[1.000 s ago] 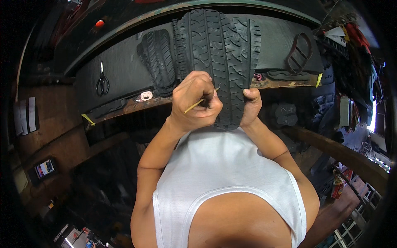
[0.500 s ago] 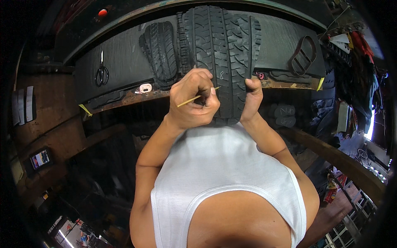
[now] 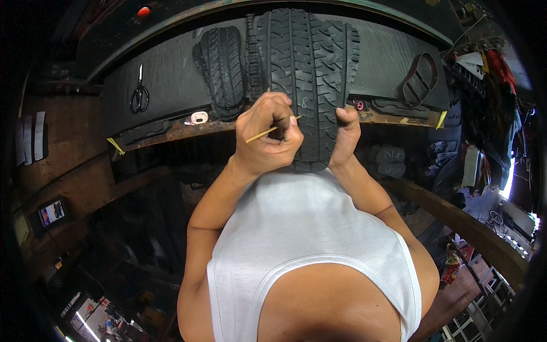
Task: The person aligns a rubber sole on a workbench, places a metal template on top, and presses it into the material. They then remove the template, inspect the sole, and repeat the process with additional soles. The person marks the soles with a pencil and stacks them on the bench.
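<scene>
In the head view, your left hand (image 3: 263,147) pinches a thin yellow stick (image 3: 260,135), its tip at the large tire tread (image 3: 305,68) just past twelve o'clock. Your right hand (image 3: 344,138) grips the tread's right edge, fingers hidden. A smaller tread piece (image 3: 222,71) lies at eleven, scissors (image 3: 139,99) at ten, a dark strap loop (image 3: 435,77) at two.

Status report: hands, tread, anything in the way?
Left hand holds thin yellow stick over black tire tread. Right hand grips tread's right edge. Scissors clear, off left.
</scene>
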A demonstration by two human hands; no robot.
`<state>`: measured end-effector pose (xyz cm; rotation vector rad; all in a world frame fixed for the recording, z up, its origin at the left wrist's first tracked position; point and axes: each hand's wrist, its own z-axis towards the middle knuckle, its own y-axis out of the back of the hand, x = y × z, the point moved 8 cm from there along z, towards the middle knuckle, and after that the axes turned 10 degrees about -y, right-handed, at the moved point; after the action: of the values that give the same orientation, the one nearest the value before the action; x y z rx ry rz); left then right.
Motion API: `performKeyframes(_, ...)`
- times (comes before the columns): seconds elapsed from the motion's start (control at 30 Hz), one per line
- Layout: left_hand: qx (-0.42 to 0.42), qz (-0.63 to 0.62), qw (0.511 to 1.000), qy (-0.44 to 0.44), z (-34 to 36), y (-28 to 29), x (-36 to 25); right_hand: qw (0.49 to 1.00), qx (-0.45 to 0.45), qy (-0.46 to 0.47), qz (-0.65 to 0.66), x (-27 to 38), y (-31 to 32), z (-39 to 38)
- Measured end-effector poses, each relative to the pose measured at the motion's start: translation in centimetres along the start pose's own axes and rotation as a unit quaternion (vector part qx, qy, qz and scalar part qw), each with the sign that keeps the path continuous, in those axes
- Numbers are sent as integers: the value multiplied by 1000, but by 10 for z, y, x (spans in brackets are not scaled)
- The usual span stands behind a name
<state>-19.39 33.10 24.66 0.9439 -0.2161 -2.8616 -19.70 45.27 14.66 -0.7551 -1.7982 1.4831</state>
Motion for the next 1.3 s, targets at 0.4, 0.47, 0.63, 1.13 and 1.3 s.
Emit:
performKeyframes(0.4,19,6,1000,-8,-2,-6,1,999,49,-10,2,2,-10,1)
performKeyframes(0.47,3,-10,1000,9,-2,-5,6,999,38,-10,8,3,-6,1)
performKeyframes(0.63,21,18,999,24,-4,-9,12,1000,19,-3,3,6,3,2)
performKeyframes(1.13,-152,29,935,319,-58,33,69,957,-167,-48,-232,7,32,2)
performKeyframes(1.3,-251,74,937,231,-61,84,99,945,-86,-41,-312,11,4,17)
